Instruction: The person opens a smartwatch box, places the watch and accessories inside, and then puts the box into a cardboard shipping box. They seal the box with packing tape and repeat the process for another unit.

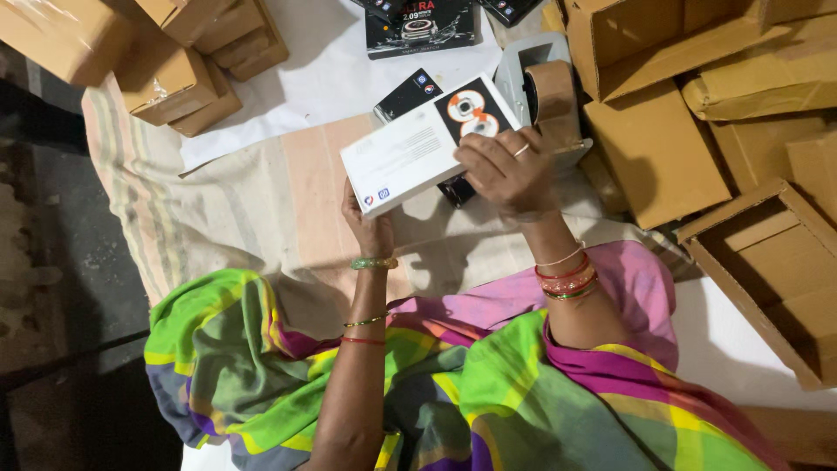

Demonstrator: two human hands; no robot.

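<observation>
She is sitting on the floor, on a striped cloth [253, 187] that is spreading out beyond her fingers, with white paper [323, 78] lying over its far part. Cartons are crowding both sides: taped brown boxes [170, 70] are piling up far off past her left fingers, and open cartons [767, 262] are stacking up just outside her right wrist. A grey tape dispenser [545, 92] with its brown roll is sitting immediately beyond her right fingertips, and black product boxes [423, 26] are lying farther out still.

Between her hands she is holding a flat white box [418, 144] with a black printed end. Its long axis is running slantwise, from the low end at her left fingers up to the black end above her right ones. Her left hand [370, 228] is gripping the near lower corner, fingers clamped from beneath with the thumb on the edge. Her right hand [510, 174] is lying over the near right edge, fingers pressing down together on the box top, a ring showing. The right hand is sitting nearer the box's middle; the left is only catching the end. Another black box [410, 94] is peeking out from under the white one, on the far side of her fingers.
</observation>
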